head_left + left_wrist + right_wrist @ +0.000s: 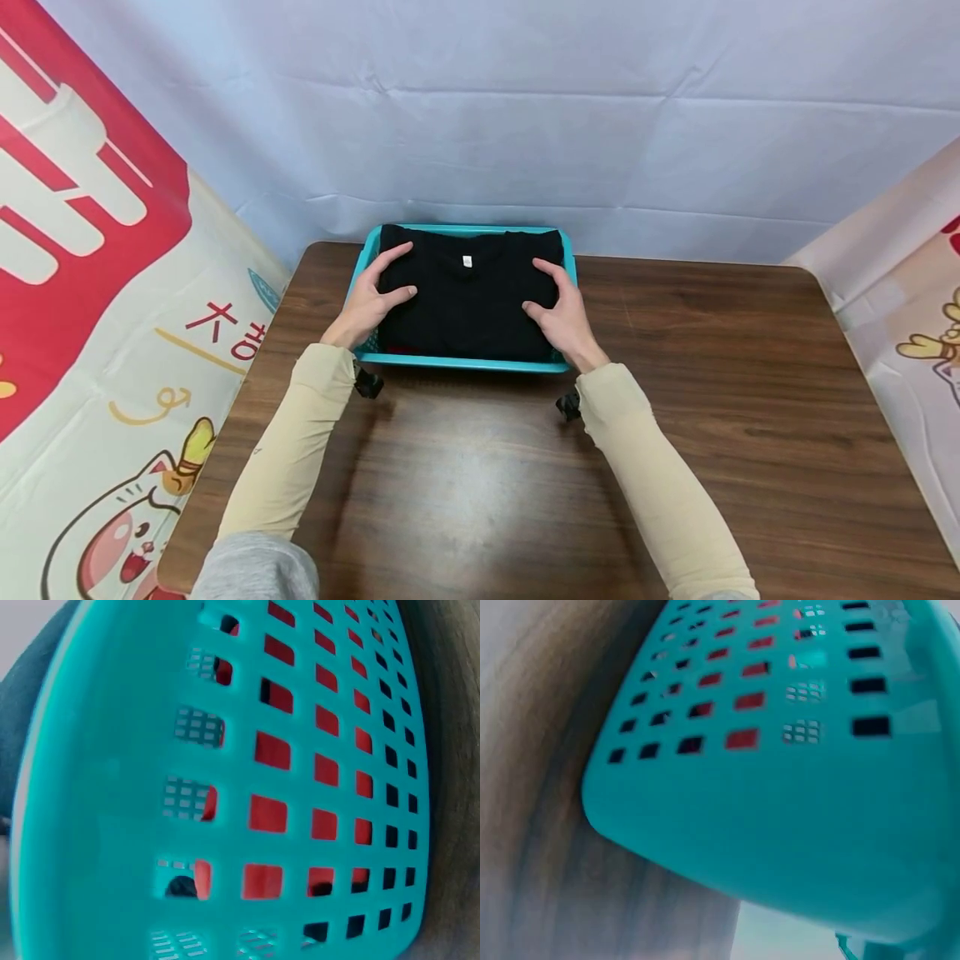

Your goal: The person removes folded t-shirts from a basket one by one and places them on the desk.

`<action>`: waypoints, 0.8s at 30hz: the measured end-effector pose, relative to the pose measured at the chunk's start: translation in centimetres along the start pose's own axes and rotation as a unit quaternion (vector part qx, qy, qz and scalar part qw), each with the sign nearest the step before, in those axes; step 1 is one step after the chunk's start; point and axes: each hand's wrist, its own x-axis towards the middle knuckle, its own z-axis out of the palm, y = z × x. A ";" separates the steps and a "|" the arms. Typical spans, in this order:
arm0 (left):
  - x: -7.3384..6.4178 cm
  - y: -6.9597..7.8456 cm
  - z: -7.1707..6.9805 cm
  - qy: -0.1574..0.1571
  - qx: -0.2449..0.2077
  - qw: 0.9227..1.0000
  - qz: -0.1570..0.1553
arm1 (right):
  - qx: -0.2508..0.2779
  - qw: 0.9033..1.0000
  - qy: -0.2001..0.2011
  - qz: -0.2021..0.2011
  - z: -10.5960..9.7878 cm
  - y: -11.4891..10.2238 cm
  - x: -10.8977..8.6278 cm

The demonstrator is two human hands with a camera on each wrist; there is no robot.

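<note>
A folded black T-shirt [468, 304] with a small white neck label lies in a teal plastic basket [450, 361]. My left hand [367, 302] rests on the shirt's left side, thumb and index finger spread apart and fairly straight. On the right side my right hand [564, 317] touches the shirt in a mirrored pose. The other fingers of both hands are hidden. Red cloth [268, 814] shows through the holes of the basket wall in both wrist views, below the black shirt.
The basket stands at the back left of a brown wooden table [712, 375], close to a pale hanging cloth [525, 150]. A printed banner [135, 350] hangs along the left, another at the right edge. Dark wrist cameras sit under both wrists.
</note>
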 end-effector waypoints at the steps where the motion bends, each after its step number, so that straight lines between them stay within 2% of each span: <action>1: 0.2 -0.2 0.0 -0.002 -0.001 1.000 -0.001 | 0.002 1.000 -0.004 -0.001 -0.2 0.0 0.1; 8: 1.4 -1.4 0.0 -0.012 -0.003 1.000 -0.009 | 0.006 1.000 -0.006 -0.018 -1.2 2.4 1.5; 18: 2.1 0.0 0.8 -0.059 0.044 0.997 0.000 | -0.012 1.000 0.012 -0.014 -2.1 2.2 1.3; 24: 2.5 0.3 1.0 -0.071 0.013 0.997 -0.007 | -0.009 1.000 0.024 0.007 -2.7 1.7 1.2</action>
